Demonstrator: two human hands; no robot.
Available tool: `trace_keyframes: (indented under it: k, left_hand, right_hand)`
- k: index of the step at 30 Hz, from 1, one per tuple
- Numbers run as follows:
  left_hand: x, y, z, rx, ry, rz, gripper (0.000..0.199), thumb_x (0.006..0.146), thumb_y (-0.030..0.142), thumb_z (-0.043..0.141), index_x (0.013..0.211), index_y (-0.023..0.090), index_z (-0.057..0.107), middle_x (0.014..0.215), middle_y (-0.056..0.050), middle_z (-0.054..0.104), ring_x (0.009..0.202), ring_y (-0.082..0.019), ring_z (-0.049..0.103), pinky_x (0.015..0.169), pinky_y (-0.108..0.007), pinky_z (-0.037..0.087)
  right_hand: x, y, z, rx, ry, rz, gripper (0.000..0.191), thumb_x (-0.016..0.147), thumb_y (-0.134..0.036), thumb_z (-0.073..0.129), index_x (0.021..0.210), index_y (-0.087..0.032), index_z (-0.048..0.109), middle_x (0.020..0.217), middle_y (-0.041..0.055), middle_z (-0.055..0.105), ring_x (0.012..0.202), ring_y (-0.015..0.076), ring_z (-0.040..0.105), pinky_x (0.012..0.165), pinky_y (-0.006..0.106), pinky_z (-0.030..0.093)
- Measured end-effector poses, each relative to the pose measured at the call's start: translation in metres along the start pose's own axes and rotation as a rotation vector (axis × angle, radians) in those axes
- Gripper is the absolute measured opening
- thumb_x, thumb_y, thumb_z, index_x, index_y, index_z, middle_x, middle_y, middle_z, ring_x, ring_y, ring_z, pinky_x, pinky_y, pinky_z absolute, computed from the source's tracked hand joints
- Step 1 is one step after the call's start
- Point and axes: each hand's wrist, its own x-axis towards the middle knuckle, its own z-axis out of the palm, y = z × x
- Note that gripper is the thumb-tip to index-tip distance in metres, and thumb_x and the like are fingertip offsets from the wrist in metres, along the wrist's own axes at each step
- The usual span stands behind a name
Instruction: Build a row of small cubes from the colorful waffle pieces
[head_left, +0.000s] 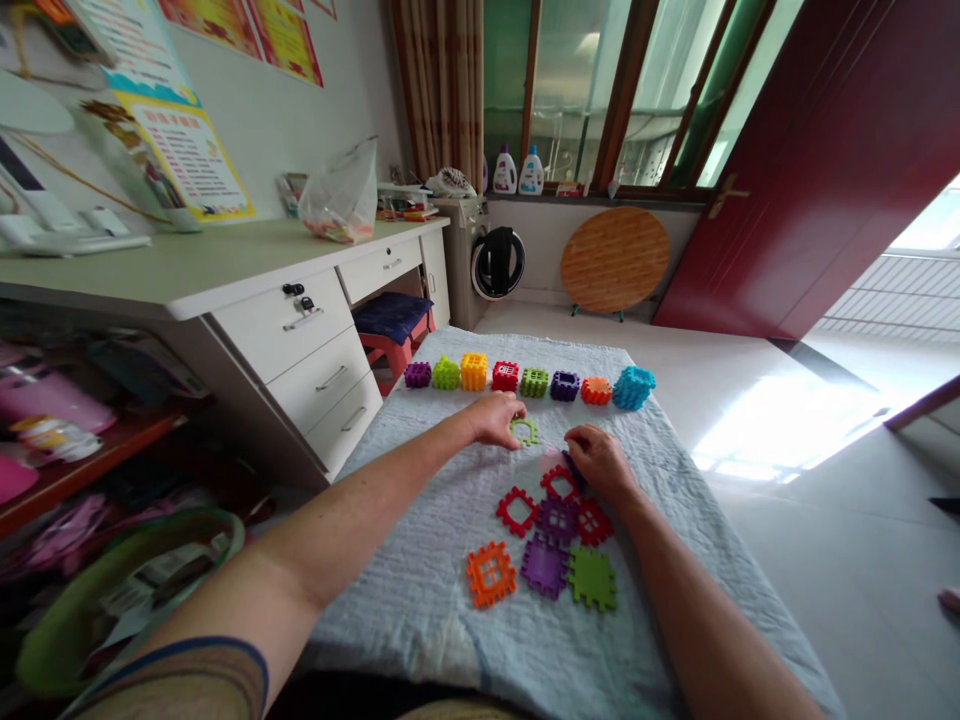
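Note:
My left hand (496, 418) pinches the edge of a light green square tile (526, 432) with a large opening and notched edges. To its right, my right hand (602, 460) has its fingers curled in; what they hold, if anything, is hidden. A dark purple tile (574, 470) lies partly under that hand. Close by on the cloth are a red tile with a round opening (559, 483), another red frame tile (517, 512) and a red window tile (594, 522). Nearer me lie purple tiles (546, 567), an orange window tile (491, 574) and a solid green tile (592, 578).
Several assembled cubes, among them a yellow cube (474, 372) and a blue block (634, 388), stand in a row along the far part of the cloth-covered table (405, 520). A white desk (285, 330) stands left, with a stool (394, 320) beside it.

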Motion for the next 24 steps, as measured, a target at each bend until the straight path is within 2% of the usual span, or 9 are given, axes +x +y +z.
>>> trace_keyframes:
  k: [4, 7, 10, 14, 24]
  left_hand:
    - [0.030, -0.009, -0.025, 0.043, 0.150, -0.007, 0.042, 0.057, 0.026, 0.070, 0.098, 0.017, 0.066, 0.092, -0.008, 0.059, 0.091, -0.026, 0.056, 0.083, -0.033, 0.044]
    - [0.055, -0.014, -0.038, 0.066, 0.180, -0.082, 0.046, 0.057, 0.023, 0.069, 0.102, 0.015, 0.065, 0.097, -0.009, 0.058, 0.093, -0.027, 0.056, 0.084, -0.033, 0.045]
    - [0.076, -0.016, -0.043, 0.106, 0.107, -0.148, 0.050, 0.058, 0.024, 0.069, 0.107, 0.016, 0.062, 0.104, -0.009, 0.057, 0.098, -0.028, 0.055, 0.086, -0.032, 0.045]
    - [0.093, -0.017, -0.041, 0.134, -0.005, -0.164, 0.055, 0.057, 0.029, 0.071, 0.110, 0.019, 0.060, 0.110, -0.007, 0.057, 0.103, -0.027, 0.054, 0.089, -0.032, 0.044]
    - [0.104, -0.023, -0.033, 0.148, -0.104, -0.207, 0.058, 0.059, 0.029, 0.068, 0.115, 0.021, 0.056, 0.118, -0.007, 0.054, 0.112, -0.028, 0.047, 0.092, -0.033, 0.042]
  right_hand:
    - [-0.001, 0.002, -0.001, 0.015, -0.013, -0.023, 0.017, 0.076, -0.018, 0.048, 0.075, -0.018, 0.065, 0.074, 0.0043, 0.065, 0.067, 0.0162, 0.058, 0.066, 0.027, 0.043]
    - [-0.001, 0.002, -0.003, 0.016, -0.009, -0.034, 0.016, 0.076, -0.017, 0.048, 0.075, -0.018, 0.065, 0.073, 0.0036, 0.064, 0.066, 0.0154, 0.057, 0.065, 0.026, 0.042]
    - [-0.002, 0.003, -0.004, 0.020, -0.004, -0.024, 0.016, 0.076, -0.016, 0.048, 0.076, -0.018, 0.064, 0.073, 0.0031, 0.063, 0.065, 0.0150, 0.057, 0.064, 0.026, 0.042]
    - [-0.002, 0.006, -0.003, 0.011, 0.000, -0.005, 0.017, 0.076, -0.016, 0.048, 0.077, -0.017, 0.065, 0.074, 0.0037, 0.064, 0.068, 0.0155, 0.058, 0.067, 0.026, 0.042]
    - [-0.002, 0.006, -0.004, 0.014, -0.021, -0.026, 0.017, 0.076, -0.014, 0.049, 0.078, -0.018, 0.065, 0.076, 0.0038, 0.064, 0.070, 0.0155, 0.058, 0.067, 0.025, 0.042]
